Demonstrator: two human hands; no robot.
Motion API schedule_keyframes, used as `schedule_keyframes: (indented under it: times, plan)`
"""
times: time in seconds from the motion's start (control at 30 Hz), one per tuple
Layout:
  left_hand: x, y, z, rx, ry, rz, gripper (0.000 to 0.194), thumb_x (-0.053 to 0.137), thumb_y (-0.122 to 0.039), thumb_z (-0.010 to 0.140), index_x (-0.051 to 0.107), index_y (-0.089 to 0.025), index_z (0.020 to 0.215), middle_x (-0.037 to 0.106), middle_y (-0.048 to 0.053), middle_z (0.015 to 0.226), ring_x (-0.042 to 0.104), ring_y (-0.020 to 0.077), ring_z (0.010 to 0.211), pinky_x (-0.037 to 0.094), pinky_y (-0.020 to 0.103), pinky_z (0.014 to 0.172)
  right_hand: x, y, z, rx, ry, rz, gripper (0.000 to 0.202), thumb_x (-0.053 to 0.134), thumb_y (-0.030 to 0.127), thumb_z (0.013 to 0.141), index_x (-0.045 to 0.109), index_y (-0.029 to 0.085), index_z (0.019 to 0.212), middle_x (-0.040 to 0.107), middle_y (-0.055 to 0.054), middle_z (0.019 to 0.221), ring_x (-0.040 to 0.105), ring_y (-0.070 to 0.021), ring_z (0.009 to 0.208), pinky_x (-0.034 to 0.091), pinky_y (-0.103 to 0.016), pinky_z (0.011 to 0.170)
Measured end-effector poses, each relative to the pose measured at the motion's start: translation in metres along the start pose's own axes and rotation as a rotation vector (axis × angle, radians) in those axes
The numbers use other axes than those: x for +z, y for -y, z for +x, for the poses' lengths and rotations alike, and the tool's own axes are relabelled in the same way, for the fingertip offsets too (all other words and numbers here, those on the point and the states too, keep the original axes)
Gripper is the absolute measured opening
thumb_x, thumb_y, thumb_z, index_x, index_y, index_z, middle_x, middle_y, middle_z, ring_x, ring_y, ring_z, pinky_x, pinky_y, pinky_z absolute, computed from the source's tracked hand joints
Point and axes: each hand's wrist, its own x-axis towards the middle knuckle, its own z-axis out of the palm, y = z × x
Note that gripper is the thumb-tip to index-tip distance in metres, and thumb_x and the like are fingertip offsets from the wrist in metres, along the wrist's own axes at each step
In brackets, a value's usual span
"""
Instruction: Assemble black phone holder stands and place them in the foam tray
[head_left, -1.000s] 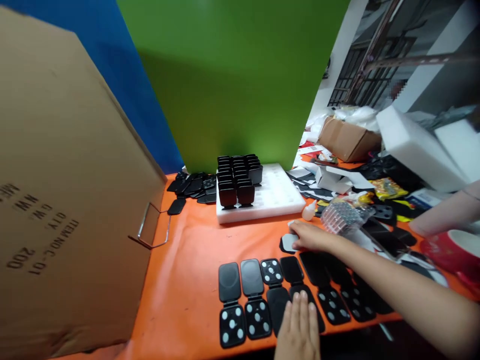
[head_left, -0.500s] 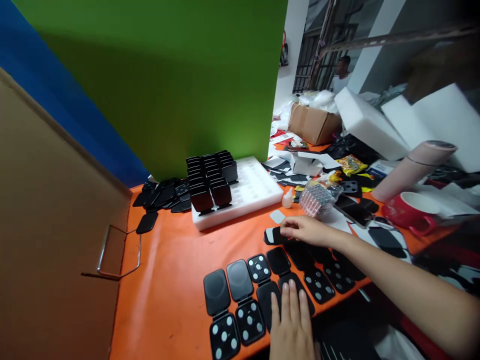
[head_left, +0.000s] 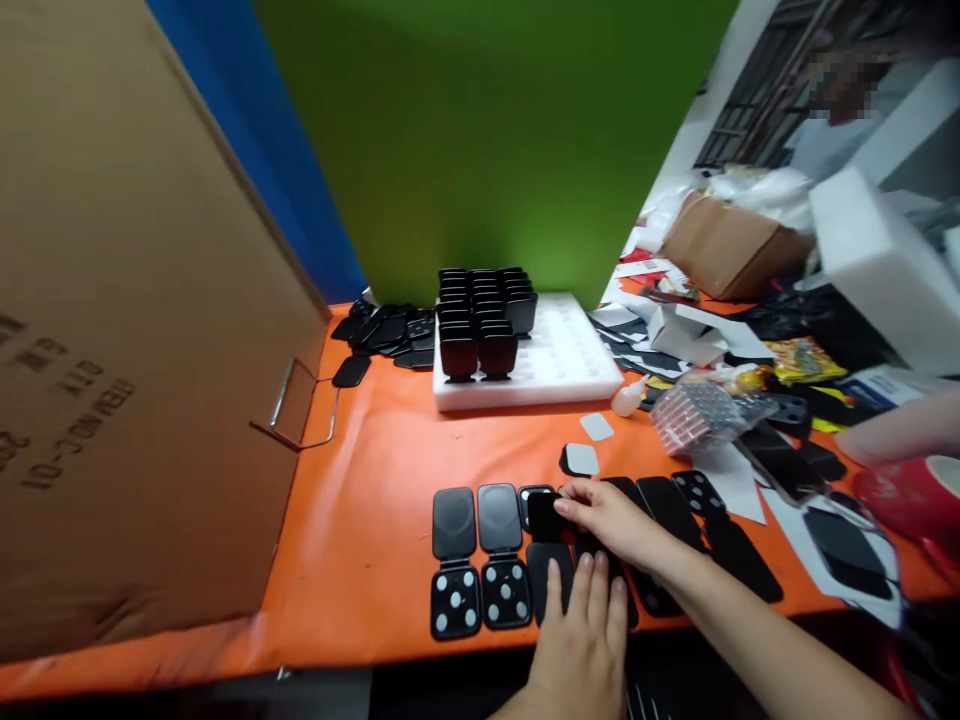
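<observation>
Hinged pairs of black square plates lie in a row along the table's front, some showing white adhesive dots, like the dotted plate (head_left: 454,601) at the row's left end. My right hand (head_left: 611,520) pinches a thin black square pad (head_left: 545,517) between thumb and finger. The pad hangs over an upper dotted plate (head_left: 525,495) and partly covers it; whether they touch I cannot tell. My left hand (head_left: 577,640) rests flat, fingers spread, on the lower black plates (head_left: 550,575). Behind the right hand sits a small stack of pads with a white top (head_left: 580,460).
A white foam tray (head_left: 525,397) holds upright black plates (head_left: 495,350). Loose black plates (head_left: 390,330) lie left of it, near a bent metal wire (head_left: 330,440) and a cardboard box (head_left: 150,400). A small bottle (head_left: 628,398), bubble-wrapped bundle (head_left: 686,418) and red mug (head_left: 904,495) stand right.
My right hand has lifted the black pad off the small stack and brought it toward me over the dotted plate. My left hand stays on the plates. The camera has turned left.
</observation>
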Motion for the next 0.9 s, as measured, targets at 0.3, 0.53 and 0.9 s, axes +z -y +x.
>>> schedule_keyframes:
  times: [0.3,0.53,0.9]
  plan:
    - [-0.005,-0.001,-0.001,-0.009,0.035,-0.023,0.051,0.024,-0.036,0.089,0.034,-0.009,0.132,0.034,0.014,0.139,0.022,0.0306,0.129,0.020,0.054,0.095,0.000,-0.011,0.017,-0.052,0.008,-0.269,0.023,0.046,0.036,0.079,0.051,0.018,0.066,0.052,0.003,0.059,0.046,-0.0111,0.055,0.035,-0.022,0.052]
    - [-0.005,0.000,-0.001,-0.004,0.042,-0.041,0.052,0.024,-0.036,0.090,0.033,-0.008,0.132,0.033,0.015,0.139,0.022,0.0310,0.129,0.018,0.054,0.095,0.000,-0.009,0.018,-0.076,-0.033,-0.326,0.023,0.045,0.036,0.079,0.050,0.019,0.065,0.053,0.003,0.058,0.046,-0.0112,0.055,0.034,-0.021,0.051]
    - [-0.005,0.001,0.000,0.012,0.075,-0.059,0.054,0.025,-0.037,0.089,0.030,-0.007,0.133,0.031,0.016,0.140,0.021,0.0323,0.129,0.019,0.057,0.095,-0.002,-0.009,0.021,-0.083,0.049,-0.291,0.021,0.048,0.036,0.078,0.055,0.018,0.070,0.052,0.003,0.059,0.045,-0.0104,0.055,0.033,-0.020,0.050]
